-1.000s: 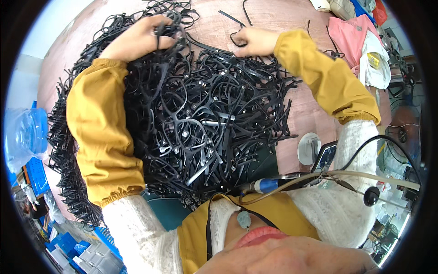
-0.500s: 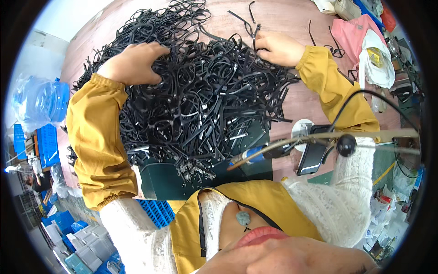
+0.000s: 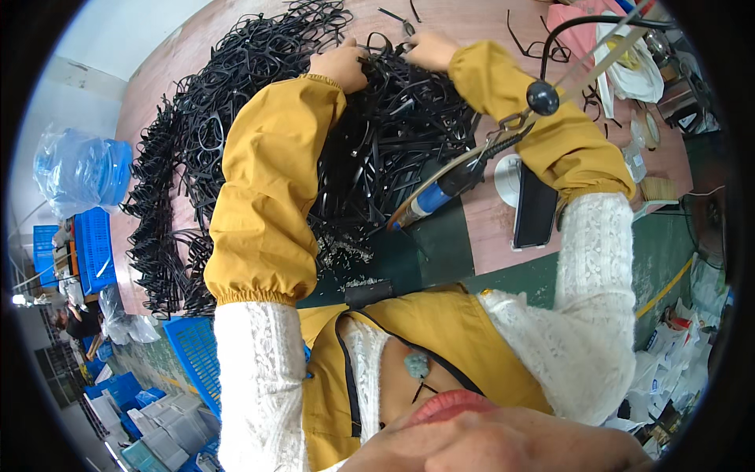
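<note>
A big tangled heap of black eyeglass frames (image 3: 212, 118) covers the middle and left of the pinkish table (image 3: 503, 236). My left hand (image 3: 344, 66) is at the heap's far edge, fingers curled down onto some eyeglass frames; its fingertips are partly hidden. Just right of it, my right hand (image 3: 432, 52) has its fingers bent round frames at the upper right of the heap. Which pieces each hand grips is hard to make out. A few loose black temples (image 3: 391, 14) lie beyond the right hand.
A hand tool with a blue band (image 3: 431, 198) hangs low over the dark green mat (image 3: 440, 244). Beside it are a phone (image 3: 535, 211) and a round white piece (image 3: 508, 179). Bags (image 3: 629, 67) stand at the far right, blue crates (image 3: 94, 250) at the left.
My left hand has moved right and away from me, close to the right hand. My right hand has shifted left and slightly farther. The view has shifted, showing more frames at the left.
</note>
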Motion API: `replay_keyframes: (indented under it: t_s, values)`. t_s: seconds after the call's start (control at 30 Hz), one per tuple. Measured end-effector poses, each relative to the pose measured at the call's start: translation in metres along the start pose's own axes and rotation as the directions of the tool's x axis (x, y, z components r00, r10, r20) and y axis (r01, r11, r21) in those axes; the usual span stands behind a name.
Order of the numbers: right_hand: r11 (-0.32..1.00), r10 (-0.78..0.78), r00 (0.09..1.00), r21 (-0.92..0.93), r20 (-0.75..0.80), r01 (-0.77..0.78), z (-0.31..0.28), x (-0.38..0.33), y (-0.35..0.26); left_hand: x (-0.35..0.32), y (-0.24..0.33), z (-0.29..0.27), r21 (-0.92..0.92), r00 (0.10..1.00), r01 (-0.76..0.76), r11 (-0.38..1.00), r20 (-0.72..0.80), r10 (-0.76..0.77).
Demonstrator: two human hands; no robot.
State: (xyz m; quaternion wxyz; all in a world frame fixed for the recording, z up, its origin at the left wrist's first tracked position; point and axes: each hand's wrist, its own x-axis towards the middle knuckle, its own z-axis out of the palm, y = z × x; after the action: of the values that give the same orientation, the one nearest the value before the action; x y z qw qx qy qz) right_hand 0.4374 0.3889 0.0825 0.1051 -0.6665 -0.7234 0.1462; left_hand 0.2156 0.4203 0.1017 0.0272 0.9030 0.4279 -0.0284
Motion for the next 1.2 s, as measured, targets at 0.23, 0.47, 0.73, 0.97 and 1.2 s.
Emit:
replay_keyframes:
  t_s: [0.23, 0.47, 0.73, 0.97, 1.2]
  values:
    - [0.698, -0.006, 1.000, 0.716, -0.022, 0.019, -0.132, -0.017, 0.038, -0.039, -0.052, -0.049, -0.593, 0.972, -0.129, 0.795, -0.236, -0.019]
    - [0.218, -0.362, 0.915, 0.938, -0.177, 0.268, -0.150, -0.022, -0.048, -0.101, -0.131, -0.062, -0.980, 0.661, -0.075, 0.184, -0.187, -0.727]
    - [0.729, -0.449, 0.821, 0.676, 0.353, 0.109, -0.097, 0.019, -0.102, -0.172, -0.183, -0.102, -0.699, 0.619, 0.337, 0.631, -0.340, -0.708]
    - [0.996, 0.042, 0.977, -0.081, 0.211, -0.026, -0.030, -0.028, 0.030, -0.107, -0.019, -0.046, -0.382, 0.781, -0.359, 0.851, -0.623, 0.049]
    - [0.910, -0.207, 0.961, -0.324, 0.184, 0.258, 0.039, -0.037, 0.096, -0.035, 0.061, 0.025, 0.005, 0.995, -0.067, 0.998, -0.078, 0.067]
